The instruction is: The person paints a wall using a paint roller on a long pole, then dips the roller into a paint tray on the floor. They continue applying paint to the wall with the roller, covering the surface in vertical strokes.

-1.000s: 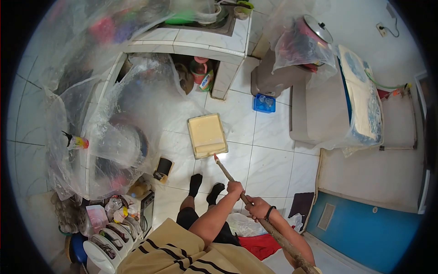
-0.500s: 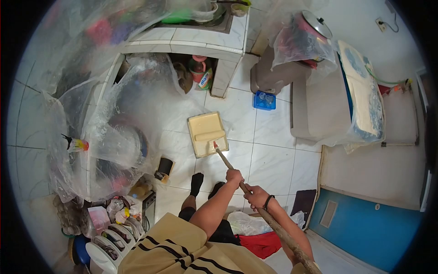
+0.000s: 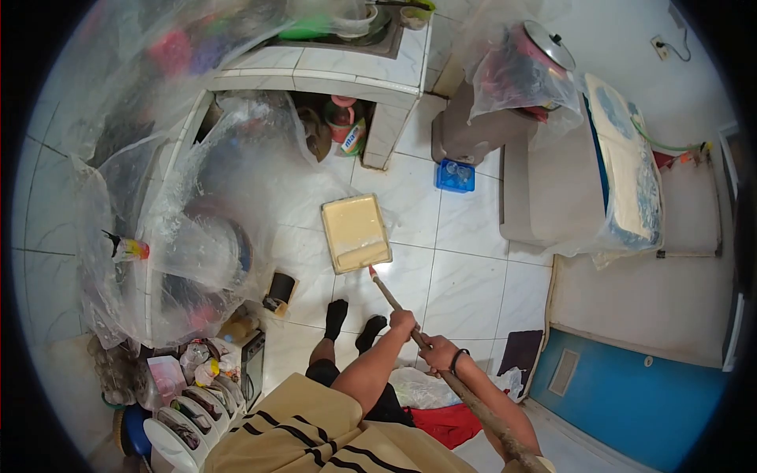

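A long wooden pole [image 3: 481, 400] runs from the lower right toward a tray [image 3: 351, 221] of cream paint on the tiled floor. My left hand [image 3: 404, 322] is wrapped round the pole on the side closer to the tray. Farther back along it, my right hand [image 3: 441, 354] grips the same pole, with a dark band on the wrist. A cream-coated roller [image 3: 364, 256] at the far end of the pole lies in the near part of the tray.
Clear plastic sheeting [image 3: 213, 205] hangs over the tiled counter at the left. A blue basket [image 3: 456, 176] stands on the floor by a grey bin. A black cylinder [image 3: 281, 288] lies left of my feet. Red cloth [image 3: 445, 426] lies near my legs.
The roller has moved from mid-tray to the tray's near end, toward me. Both hands have shifted slightly down and back with the pole, still gripping it.
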`<state>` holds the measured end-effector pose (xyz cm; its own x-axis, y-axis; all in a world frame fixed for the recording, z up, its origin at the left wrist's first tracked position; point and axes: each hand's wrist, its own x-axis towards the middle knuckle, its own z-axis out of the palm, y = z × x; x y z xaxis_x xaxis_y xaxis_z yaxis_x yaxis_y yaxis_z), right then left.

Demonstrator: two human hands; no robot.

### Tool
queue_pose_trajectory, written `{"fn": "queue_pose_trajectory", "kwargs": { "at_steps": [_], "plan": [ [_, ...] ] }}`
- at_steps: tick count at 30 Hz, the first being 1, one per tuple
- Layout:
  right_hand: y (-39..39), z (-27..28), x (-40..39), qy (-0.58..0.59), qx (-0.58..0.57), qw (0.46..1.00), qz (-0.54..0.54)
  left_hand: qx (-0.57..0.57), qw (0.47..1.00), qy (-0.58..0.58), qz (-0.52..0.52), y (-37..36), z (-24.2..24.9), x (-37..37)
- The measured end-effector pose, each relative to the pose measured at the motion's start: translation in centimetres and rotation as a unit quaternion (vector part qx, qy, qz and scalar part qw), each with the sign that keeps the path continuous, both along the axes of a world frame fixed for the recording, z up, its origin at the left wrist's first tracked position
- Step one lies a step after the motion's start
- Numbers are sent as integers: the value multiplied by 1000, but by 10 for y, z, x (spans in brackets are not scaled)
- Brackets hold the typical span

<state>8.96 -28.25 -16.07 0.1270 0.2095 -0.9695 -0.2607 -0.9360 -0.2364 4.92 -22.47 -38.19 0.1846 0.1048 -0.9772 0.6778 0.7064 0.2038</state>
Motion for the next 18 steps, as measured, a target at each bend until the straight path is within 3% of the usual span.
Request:
{"fn": "queue_pose_trajectory", "kwargs": {
  "at_steps": [5, 9, 13, 18],
  "plan": [
    [11, -8, 12, 9, 34, 997, -67, 50, 998, -20, 43, 28, 13, 25],
    [12, 24, 17, -9, 51, 998, -33, 55, 995, -40, 75, 25, 27, 30],
    [4, 59, 11, -5, 51, 998, -21, 52, 995, -47, 67, 10, 57, 21],
    [-11, 56, 5, 15, 36, 998, -48, 50, 998, 3, 32, -5, 74, 11]
  ]
}}
